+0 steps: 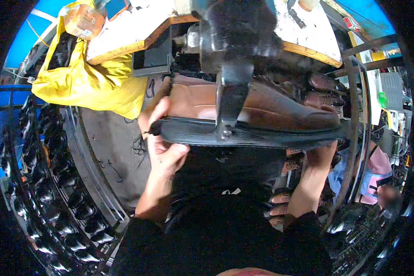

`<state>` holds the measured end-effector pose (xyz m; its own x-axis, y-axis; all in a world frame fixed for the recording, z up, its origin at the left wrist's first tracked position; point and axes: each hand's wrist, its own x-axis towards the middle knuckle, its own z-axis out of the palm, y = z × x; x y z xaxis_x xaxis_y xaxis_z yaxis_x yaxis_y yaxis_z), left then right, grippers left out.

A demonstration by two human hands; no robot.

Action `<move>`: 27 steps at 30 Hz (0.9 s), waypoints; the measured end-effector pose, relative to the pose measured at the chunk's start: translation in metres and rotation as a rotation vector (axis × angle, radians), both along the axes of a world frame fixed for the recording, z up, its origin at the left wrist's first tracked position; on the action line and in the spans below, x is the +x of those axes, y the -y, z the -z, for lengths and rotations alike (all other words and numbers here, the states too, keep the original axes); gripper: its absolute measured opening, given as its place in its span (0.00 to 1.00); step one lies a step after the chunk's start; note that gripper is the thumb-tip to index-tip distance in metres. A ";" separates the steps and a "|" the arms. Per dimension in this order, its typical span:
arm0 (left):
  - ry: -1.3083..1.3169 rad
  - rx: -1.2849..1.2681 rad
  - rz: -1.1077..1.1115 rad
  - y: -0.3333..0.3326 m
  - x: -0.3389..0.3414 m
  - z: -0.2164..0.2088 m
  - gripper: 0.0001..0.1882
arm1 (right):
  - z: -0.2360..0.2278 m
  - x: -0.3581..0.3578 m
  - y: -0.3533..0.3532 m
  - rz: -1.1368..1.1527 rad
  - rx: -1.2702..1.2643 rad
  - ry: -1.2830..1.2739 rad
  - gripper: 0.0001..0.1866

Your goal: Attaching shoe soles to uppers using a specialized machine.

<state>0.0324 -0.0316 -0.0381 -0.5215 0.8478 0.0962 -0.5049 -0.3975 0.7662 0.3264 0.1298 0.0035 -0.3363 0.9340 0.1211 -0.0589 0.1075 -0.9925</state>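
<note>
A brown leather shoe [280,108] lies on its side across the middle, its long black sole [184,131] turned toward me. The dark metal arm of a machine [234,87] comes down in front of the shoe, its tip at the sole. At the left end my left hand [158,152] is closed on the shoe, thumb along the near edge of the sole and a finger up behind. Under the right end, my right hand [322,154] grips the shoe; the sole hides most of its fingers. The machine arm covers the middle of the upper.
A white worktable [129,32] with a worn wooden edge surrounds the machine. A yellow sack [92,87] hangs at the left. Racks of black shoes [78,207] stand left; brown shoes [324,83] sit right. Another person in pink and blue [375,170] is at far right.
</note>
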 end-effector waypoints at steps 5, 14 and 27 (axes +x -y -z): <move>0.000 -0.004 -0.069 0.017 -0.033 0.005 0.49 | 0.007 -0.040 -0.006 -0.099 -0.053 0.015 0.29; -0.074 -0.036 -0.203 0.037 -0.078 0.008 0.49 | 0.009 -0.092 0.002 -0.257 0.213 0.118 0.28; -1.001 -0.185 -0.669 0.020 -0.065 -0.020 0.38 | -0.002 -0.115 0.020 -0.331 0.227 0.103 0.36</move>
